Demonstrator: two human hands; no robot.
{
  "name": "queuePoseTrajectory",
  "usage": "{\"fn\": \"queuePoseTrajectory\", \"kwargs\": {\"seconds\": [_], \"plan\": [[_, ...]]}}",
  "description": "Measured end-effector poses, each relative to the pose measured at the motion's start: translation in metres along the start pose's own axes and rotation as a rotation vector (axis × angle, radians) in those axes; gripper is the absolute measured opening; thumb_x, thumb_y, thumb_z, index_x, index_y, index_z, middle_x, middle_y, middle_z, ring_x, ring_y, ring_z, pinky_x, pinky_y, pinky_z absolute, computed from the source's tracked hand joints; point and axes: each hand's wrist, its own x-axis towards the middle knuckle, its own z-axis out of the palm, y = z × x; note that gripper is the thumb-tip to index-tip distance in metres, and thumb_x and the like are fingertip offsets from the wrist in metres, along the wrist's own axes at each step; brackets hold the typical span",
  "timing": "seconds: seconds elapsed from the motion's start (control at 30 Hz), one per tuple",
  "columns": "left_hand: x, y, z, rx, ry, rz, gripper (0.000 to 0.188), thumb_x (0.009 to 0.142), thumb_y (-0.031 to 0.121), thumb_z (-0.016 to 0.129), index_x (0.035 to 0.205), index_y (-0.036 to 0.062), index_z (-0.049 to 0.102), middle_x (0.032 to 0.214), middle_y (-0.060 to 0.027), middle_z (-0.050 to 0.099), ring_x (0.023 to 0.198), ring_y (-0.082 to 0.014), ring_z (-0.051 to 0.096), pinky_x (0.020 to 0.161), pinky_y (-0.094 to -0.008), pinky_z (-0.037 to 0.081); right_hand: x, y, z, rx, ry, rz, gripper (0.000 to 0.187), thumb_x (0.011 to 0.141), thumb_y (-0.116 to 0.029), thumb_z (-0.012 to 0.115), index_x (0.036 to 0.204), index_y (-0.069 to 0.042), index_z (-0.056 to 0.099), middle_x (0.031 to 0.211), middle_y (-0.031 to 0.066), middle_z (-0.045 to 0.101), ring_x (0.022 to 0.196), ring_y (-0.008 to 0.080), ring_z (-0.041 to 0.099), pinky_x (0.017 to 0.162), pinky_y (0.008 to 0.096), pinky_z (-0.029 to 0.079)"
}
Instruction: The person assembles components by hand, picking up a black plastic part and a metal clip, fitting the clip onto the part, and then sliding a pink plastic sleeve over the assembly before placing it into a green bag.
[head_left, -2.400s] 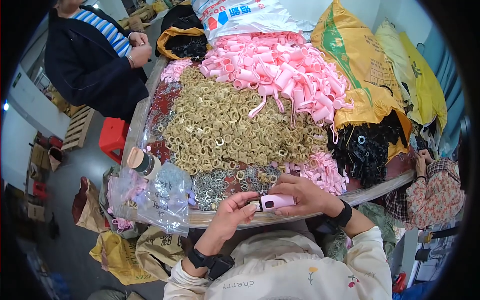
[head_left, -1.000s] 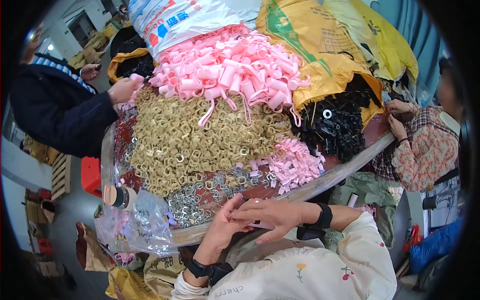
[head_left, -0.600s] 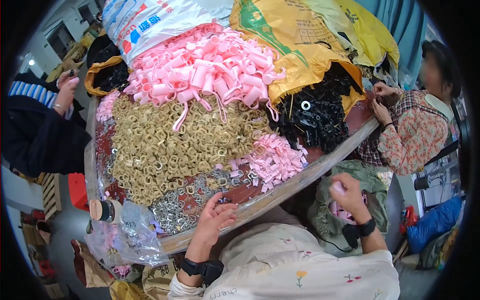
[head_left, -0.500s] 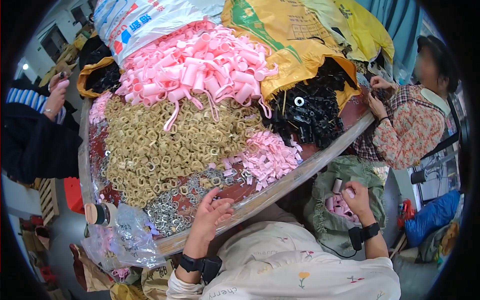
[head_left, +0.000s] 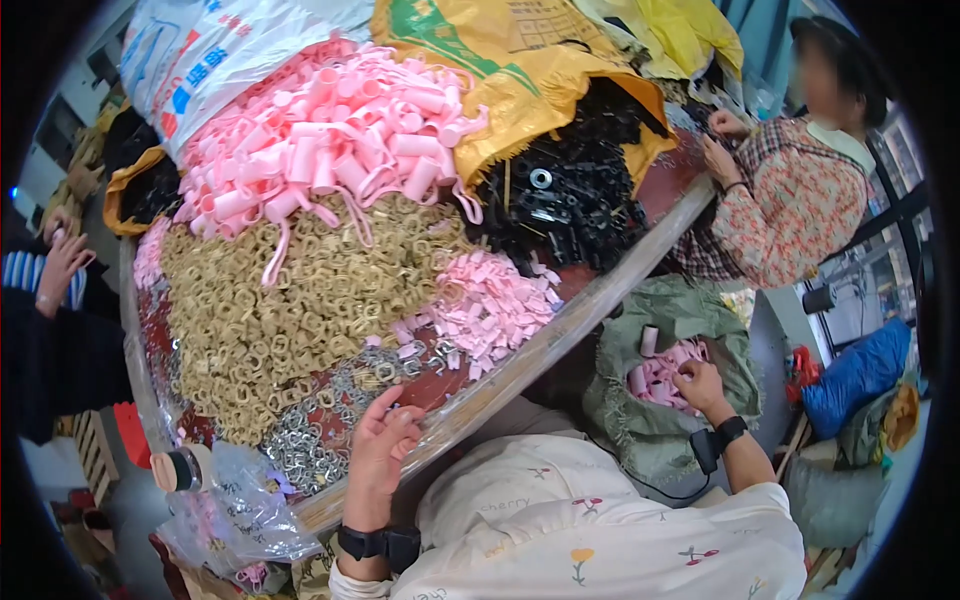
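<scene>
My left hand (head_left: pixel 385 440) hovers at the near table edge, palm turned up a little, fingers loosely bent and apart, with nothing in it. Beside it lie small silver metal buckles (head_left: pixel 310 430). My right hand (head_left: pixel 704 388) is down at the mouth of a green woven sack (head_left: pixel 735 345), its fingers bent against the pink pieces (head_left: pixel 660 378) inside; whether it holds one is hidden. A pale tube (head_left: pixel 650 341) stands out of these pieces. On the table are tan square rings (head_left: pixel 290 310), small pink pieces (head_left: pixel 495 305) and a large heap of pink strapped tubes (head_left: pixel 320 150).
Black parts (head_left: pixel 560 215) spill from a yellow sack (head_left: pixel 490 60) at the back. A white sack (head_left: pixel 230 70) lies beyond the tubes. A lidded jar (head_left: pixel 188 468) and clear plastic bag (head_left: pixel 240 515) sit at the left corner. Co-workers are at right (head_left: pixel 775 205) and left (head_left: pixel 60 320).
My right hand has lowered into the sack mouth; the pink piece seen in its fingers before no longer shows. The whole view has shifted, moving the table leftward. My left hand stays by the edge.
</scene>
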Motion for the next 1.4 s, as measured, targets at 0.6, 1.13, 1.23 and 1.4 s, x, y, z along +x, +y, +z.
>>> {"fn": "queuePoseTrajectory", "kwargs": {"seconds": [0.6,1.13,1.23,1.4], "plan": [[0.006,0.014,0.083,-0.03,-0.287,0.214,0.064,0.079,0.043,0.048,0.125,0.0018,0.028,0.105,-0.0129,0.049,0.094,-0.0199,0.049,0.083,-0.0314,0.041,-0.023,-0.33,-0.014,1.0,-0.347,-1.336,0.033,0.062,-0.021,0.064,0.084,-0.002,0.047,0.072,0.01,0.051,0.066,0.0272,0.052,0.057,0.0327,0.041],[-0.001,0.013,0.101,0.065,-0.191,0.283,0.072,0.076,0.048,0.038,0.13,0.0048,0.019,0.118,-0.0186,0.04,0.107,-0.0271,0.04,0.094,-0.0383,0.029,-0.022,-0.323,-0.024,1.0,-0.443,-1.303,0.029,0.06,-0.018,0.065,0.08,-0.003,0.05,0.072,0.0088,0.053,0.066,0.025,0.053,0.059,0.0316,0.043],[-0.001,0.014,0.108,-0.018,-0.246,0.256,0.073,0.075,0.047,0.044,0.13,0.0051,0.019,0.119,-0.0188,0.039,0.109,-0.0282,0.04,0.095,-0.0391,0.028,-0.011,-0.306,-0.031,1.007,-0.463,-1.256,0.028,0.062,-0.017,0.064,0.082,-0.003,0.051,0.073,0.0086,0.053,0.067,0.0243,0.054,0.06,0.0309,0.043],[0.0,0.013,0.087,0.044,-0.367,0.284,0.066,0.078,0.034,0.048,0.129,0.0021,0.02,0.115,-0.0177,0.043,0.106,-0.0253,0.043,0.092,-0.0347,0.032,0.025,-0.189,-0.05,0.766,-0.573,-0.927,0.026,0.068,-0.019,0.062,0.087,-0.002,0.057,0.072,0.0094,0.054,0.068,0.0229,0.055,0.061,0.0305,0.044]]}}
